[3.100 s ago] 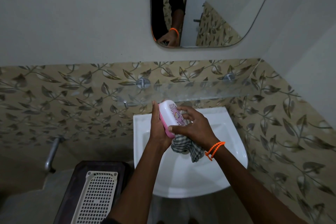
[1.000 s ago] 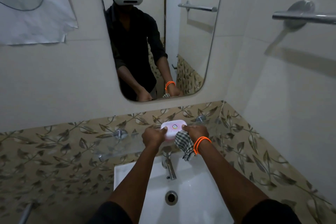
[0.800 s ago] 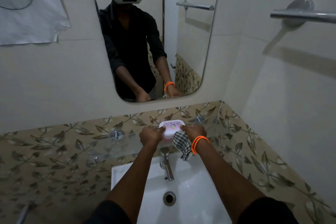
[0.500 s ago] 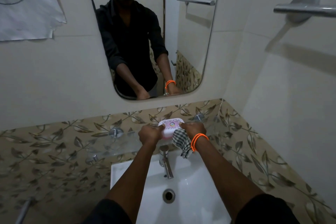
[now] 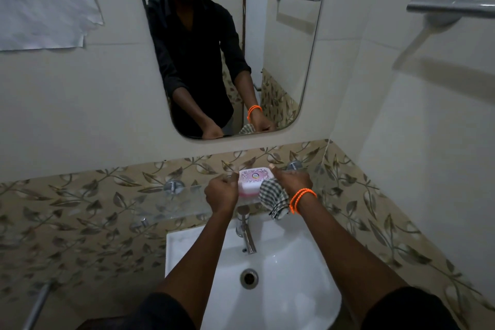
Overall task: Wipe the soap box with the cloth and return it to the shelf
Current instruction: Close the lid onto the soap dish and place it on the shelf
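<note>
The soap box (image 5: 254,180), white lid with a pink pattern over a pink base, lies flat at the level of the glass shelf (image 5: 171,205) below the mirror. My left hand (image 5: 221,193) grips its left end with curled fingers. My right hand (image 5: 293,181) is at the box's right end, thumb up against it, and holds the checked cloth (image 5: 273,195) bunched under the palm. The cloth hangs down toward the tap. I cannot tell whether the box's base rests on the glass.
A white sink (image 5: 289,289) with a chrome tap (image 5: 246,233) sits directly below the shelf. The mirror (image 5: 281,61) hangs above, and a chrome towel bar (image 5: 450,7) juts from the right wall. Leaf-patterned tiles (image 5: 80,211) line the walls.
The box has gone from upright over the sink, with the cloth on it, up to shelf level and flat. Over the last second both hands have stayed at its ends.
</note>
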